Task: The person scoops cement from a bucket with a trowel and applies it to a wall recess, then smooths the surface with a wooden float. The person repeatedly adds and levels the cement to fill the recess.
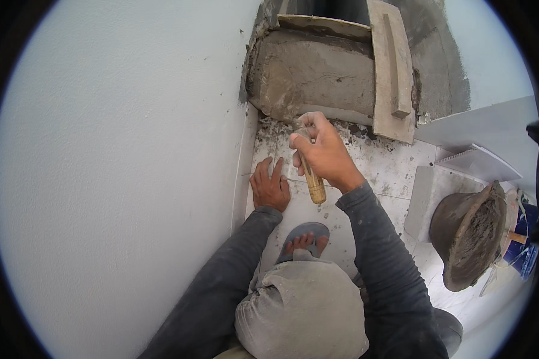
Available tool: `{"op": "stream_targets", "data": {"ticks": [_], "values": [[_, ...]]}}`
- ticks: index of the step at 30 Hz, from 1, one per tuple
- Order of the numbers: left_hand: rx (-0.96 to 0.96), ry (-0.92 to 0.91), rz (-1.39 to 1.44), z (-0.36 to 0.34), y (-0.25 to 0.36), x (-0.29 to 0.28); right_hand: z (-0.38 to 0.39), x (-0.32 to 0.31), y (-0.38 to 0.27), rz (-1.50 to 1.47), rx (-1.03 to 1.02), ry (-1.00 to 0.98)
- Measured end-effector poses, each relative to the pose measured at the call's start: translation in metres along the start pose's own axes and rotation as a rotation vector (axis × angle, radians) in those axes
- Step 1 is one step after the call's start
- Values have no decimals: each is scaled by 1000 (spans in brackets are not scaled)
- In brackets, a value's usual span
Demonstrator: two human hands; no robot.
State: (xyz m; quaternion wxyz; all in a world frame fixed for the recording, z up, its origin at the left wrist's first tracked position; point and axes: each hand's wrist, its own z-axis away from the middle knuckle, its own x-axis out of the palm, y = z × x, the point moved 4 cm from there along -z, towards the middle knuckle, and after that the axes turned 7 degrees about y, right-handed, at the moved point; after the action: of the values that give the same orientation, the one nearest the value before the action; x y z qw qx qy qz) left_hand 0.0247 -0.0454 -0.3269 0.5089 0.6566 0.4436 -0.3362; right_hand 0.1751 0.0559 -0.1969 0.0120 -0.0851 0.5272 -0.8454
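My right hand (323, 149) grips the wooden handle (314, 185) of a mortar-coated trowel (278, 84), whose blade lies over the left end of a grey mortar-covered ledge (335, 84). My left hand (269, 188) rests with fingers apart on the white tiled floor (389, 167), close to the left wall, holding nothing. A wooden float or board (389, 72) with a long raised bar lies across the right side of the ledge, and a dirty strip (320, 24) runs along its back edge.
A white wall (126, 149) fills the left. At right are a pale block (419, 197), a spiral notepad (479, 158), a rubber bucket of mortar (467, 236) and blue containers (524, 227). My sandalled foot (305, 239) is below my hands; mortar crumbs litter the tiles.
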Motion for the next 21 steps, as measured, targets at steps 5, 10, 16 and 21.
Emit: {"op": "stream_targets", "data": {"ticks": [5,10,16,21], "values": [[4,32,13,-1,1,0,-17,15,-5,181,-188,188],[59,41,-55,4,-4,8,-18,32,-13,236,-274,261],[31,-12,-99,9,-10,16,-24,39,-19,262,-268,264],[6,-33,-48,12,-14,18,-32,50,-15,235,-243,244]]}}
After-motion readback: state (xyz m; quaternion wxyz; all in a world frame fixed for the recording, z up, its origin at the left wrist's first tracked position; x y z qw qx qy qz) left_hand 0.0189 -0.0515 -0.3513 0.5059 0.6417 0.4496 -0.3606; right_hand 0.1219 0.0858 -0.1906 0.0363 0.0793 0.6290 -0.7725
